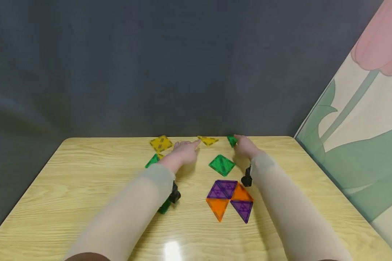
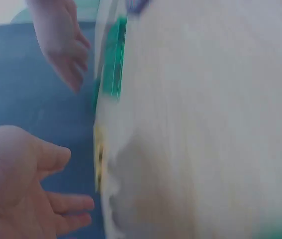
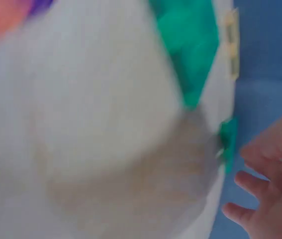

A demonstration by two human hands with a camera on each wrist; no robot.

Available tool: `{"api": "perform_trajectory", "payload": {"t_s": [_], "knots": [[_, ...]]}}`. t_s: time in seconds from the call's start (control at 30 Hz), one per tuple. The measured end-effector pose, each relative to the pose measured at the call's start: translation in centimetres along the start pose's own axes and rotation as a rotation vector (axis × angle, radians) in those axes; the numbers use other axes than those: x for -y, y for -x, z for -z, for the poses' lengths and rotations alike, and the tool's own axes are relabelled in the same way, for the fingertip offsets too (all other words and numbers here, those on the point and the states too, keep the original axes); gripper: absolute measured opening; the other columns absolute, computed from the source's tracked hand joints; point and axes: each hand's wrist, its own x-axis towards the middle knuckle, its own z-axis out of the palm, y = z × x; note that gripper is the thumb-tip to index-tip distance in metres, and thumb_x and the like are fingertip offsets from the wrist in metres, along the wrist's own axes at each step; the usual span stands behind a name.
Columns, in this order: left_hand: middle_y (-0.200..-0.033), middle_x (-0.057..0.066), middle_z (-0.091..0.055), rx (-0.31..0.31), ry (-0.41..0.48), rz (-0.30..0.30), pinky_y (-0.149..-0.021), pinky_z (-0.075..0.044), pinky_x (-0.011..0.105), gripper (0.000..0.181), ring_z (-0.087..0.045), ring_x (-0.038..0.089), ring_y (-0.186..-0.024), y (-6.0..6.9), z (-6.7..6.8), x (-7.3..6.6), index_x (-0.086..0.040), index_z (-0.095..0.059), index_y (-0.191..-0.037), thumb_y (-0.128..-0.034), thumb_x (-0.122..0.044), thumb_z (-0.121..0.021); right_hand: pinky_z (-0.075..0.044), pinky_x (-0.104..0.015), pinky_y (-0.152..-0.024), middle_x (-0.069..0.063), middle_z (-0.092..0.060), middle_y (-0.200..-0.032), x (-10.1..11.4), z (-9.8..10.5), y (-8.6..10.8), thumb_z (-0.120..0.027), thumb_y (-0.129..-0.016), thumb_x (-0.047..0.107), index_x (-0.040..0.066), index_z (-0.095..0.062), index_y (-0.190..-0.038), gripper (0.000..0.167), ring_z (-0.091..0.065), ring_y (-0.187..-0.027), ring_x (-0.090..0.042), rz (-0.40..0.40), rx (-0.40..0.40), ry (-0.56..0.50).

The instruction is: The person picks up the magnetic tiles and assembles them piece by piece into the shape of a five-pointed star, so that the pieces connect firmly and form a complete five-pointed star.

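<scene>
There was the left hand (image 1: pixel 184 152), stretched far over the table, fingers straight and loose, nothing in its grasp, pointing right at the left corner of a yellow see-through plastic triangle (image 1: pixel 208 140)! Touching, or just short? I couldn't tell. And the right hand (image 1: pixel 246 146) matched it, fingers slack and parted, gripping nothing, tips right beside a small green see-through plastic triangle (image 1: pixel 231 140); contact there was unclear too.

Both pieces lay by the far edge, which looked to be why the arms were so extended. Nearer in, a green see-through plastic diamond (image 1: pixel 222 165) sat between the forearms, perhaps laid out by colour. Closer again, purple triangular plastic tiles (image 1: pixel 223 188) and orange triangular plastic tiles (image 1: pixel 242 193) met at a shared point, like part of a wheel. Over on the left, a yellow see-through plastic diamond (image 1: pixel 161 144) lay flat near the far edge, with a green piece (image 1: pixel 152 160) partly hidden by the left arm.

And the edges! The pale wood-grain table (image 1: pixel 52 181) ended at a dark cloth backdrop (image 1: pixel 150 72), so forward room looked tight; broad bare wood ran out to the left, a narrower strip to the right.
</scene>
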Motion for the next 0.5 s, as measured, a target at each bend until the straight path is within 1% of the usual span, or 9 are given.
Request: {"api": "perform_trajectory", "payload": {"t_s": [0.07, 0.1, 0.17, 0.2, 0.23, 0.3, 0.37, 0.43, 0.5], "knots": [[-0.155, 0.015, -0.035, 0.042, 0.006, 0.011, -0.117, -0.013, 0.053, 0.058, -0.031, 0.035, -0.141, -0.8, -0.9, -1.5, -0.028, -0.017, -0.160, -0.1061, -0.020, -0.037, -0.026, -0.055, -0.113, -0.031, -0.024, -0.154, -0.6, -0.7, 0.1, -0.039, -0.098, -0.005, -0.006, -0.021, -0.154, 0.059, -0.023, -0.140, -0.048, -0.003, 0.060, 0.035], [-0.155, 0.017, -0.034, 0.058, 0.006, 0.026, -0.116, -0.014, 0.053, 0.060, -0.031, 0.037, -0.140, -1.2, -1.3, -2.0, -0.029, -0.015, -0.160, -0.1051, -0.018, -0.038, -0.024, -0.055, -0.113, -0.030, -0.023, -0.155, -0.7, -1.1, 0.1, -0.040, -0.099, -0.002, -0.004, -0.019, -0.155, 0.060, -0.022, -0.141, -0.048, -0.003, 0.089, 0.055], [-0.156, 0.023, -0.028, 0.075, 0.007, 0.071, -0.115, -0.016, 0.052, 0.064, -0.028, 0.039, -0.141, -1.7, -2.0, -2.7, -0.030, -0.012, -0.160, -0.1036, -0.016, -0.038, -0.024, -0.054, -0.114, -0.028, -0.024, -0.155, -0.4, -1.8, 0.2, -0.040, -0.099, -0.002, -0.002, -0.022, -0.155, 0.059, -0.023, -0.141, -0.046, -0.002, 0.112, 0.060], [-0.157, 0.025, -0.023, 0.077, 0.006, 0.096, -0.115, -0.017, 0.052, 0.063, -0.024, 0.040, -0.142, -2.0, -2.2, -2.9, -0.031, -0.011, -0.160, -0.1044, -0.018, -0.039, -0.027, -0.053, -0.113, -0.028, -0.029, -0.153, -0.2, -2.0, 0.2, -0.041, -0.099, -0.001, -0.003, -0.026, -0.154, 0.057, -0.027, -0.140, -0.046, 0.013, 0.106, 0.066], [-0.158, 0.026, -0.018, 0.075, 0.006, 0.121, -0.116, -0.015, 0.052, 0.062, -0.018, 0.041, -0.145, -2.2, -2.4, -3.0, -0.032, -0.010, -0.160, -0.1054, -0.022, -0.039, -0.028, -0.053, -0.112, -0.028, -0.033, -0.152, 0.1, -2.3, 0.2, -0.044, -0.098, -0.001, -0.004, -0.032, -0.151, 0.054, -0.031, -0.139, -0.045, 0.029, 0.091, 0.064], [-0.159, 0.027, -0.012, 0.057, 0.010, 0.154, -0.115, -0.014, 0.053, 0.059, -0.016, 0.042, -0.145, -2.5, -2.6, -3.0, -0.035, -0.011, -0.159, -0.1069, -0.032, -0.038, -0.032, -0.053, -0.111, -0.028, -0.041, -0.146, 0.7, -2.4, 0.3, -0.047, -0.099, 0.001, -0.006, -0.044, -0.144, 0.046, -0.037, -0.135, -0.045, 0.066, 0.031, 0.057], [-0.160, 0.026, -0.009, 0.043, 0.006, 0.166, -0.115, -0.012, 0.056, 0.057, -0.014, 0.044, -0.145, -2.6, -2.7, -2.9, -0.036, -0.014, -0.159, -0.1069, -0.042, -0.036, -0.033, -0.053, -0.110, -0.027, -0.045, -0.143, 1.1, -2.4, 0.4, -0.050, -0.101, 0.004, -0.005, -0.051, -0.140, 0.040, -0.040, -0.132, -0.045, 0.105, -0.021, 0.067], [-0.161, 0.024, -0.007, 0.041, 0.000, 0.162, -0.115, -0.010, 0.058, 0.057, -0.012, 0.045, -0.145, -2.6, -2.7, -2.7, -0.036, -0.017, -0.158, -0.1054, -0.049, -0.035, -0.030, -0.054, -0.111, -0.026, -0.041, -0.147, 1.3, -2.3, 0.5, -0.050, -0.102, 0.005, -0.002, -0.051, -0.141, 0.040, -0.036, -0.135, -0.045, 0.122, -0.015, 0.084], [-0.162, 0.020, -0.008, 0.046, -0.016, 0.149, -0.115, -0.009, 0.060, 0.058, -0.010, 0.045, -0.145, -2.5, -2.7, -2.5, -0.035, -0.021, -0.158, -0.1044, -0.052, -0.036, -0.025, -0.055, -0.113, -0.023, -0.034, -0.153, 1.5, -2.3, 0.7, -0.047, -0.104, 0.007, 0.002, -0.045, -0.147, 0.044, -0.030, -0.139, -0.044, 0.126, 0.030, 0.124]]}}
